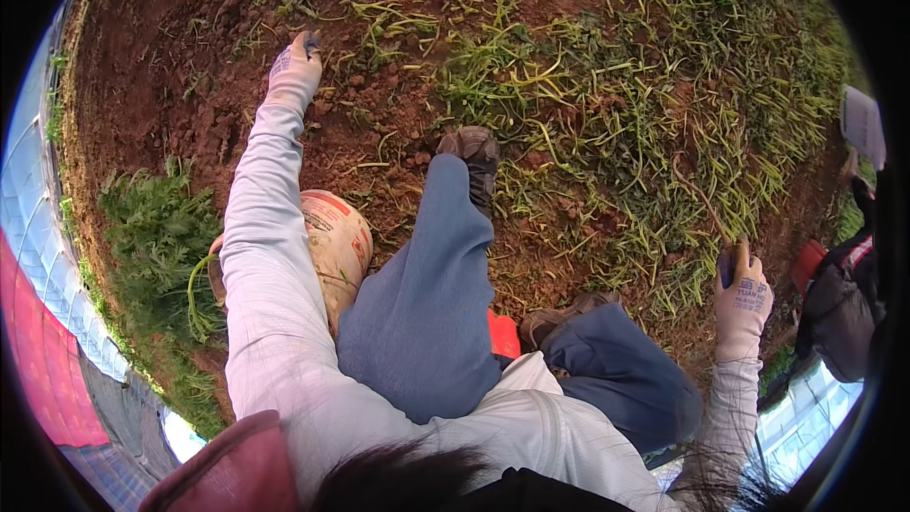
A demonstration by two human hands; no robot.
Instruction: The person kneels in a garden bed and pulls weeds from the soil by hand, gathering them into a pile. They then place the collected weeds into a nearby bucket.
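My left hand [295, 70], in a white knit glove with a dark coated palm, reaches out low over reddish-brown soil [213, 85]. Its fingers are curled, and whether anything is between them is hidden. On the other side, my right hand [743, 295] wears a matching glove bearing print. A thin, curved brown stalk or root [700, 195] runs out from its fingertips over the cut greens. Cut green stalks and leaves [625, 114] lie scattered across the ground between and beyond both hands. A dirty whitish bucket [341, 227] with red print stands beside my left forearm, partly covered by it.
Feathery leafy green plants [156, 235] lie left of the bucket. My shoe [473, 149] rests on the soil ahead; a red object [503, 334] shows between my legs. Another person in dark clothing [842, 299] is at the right rim. Pale blue sheeting [32, 149] borders the left.
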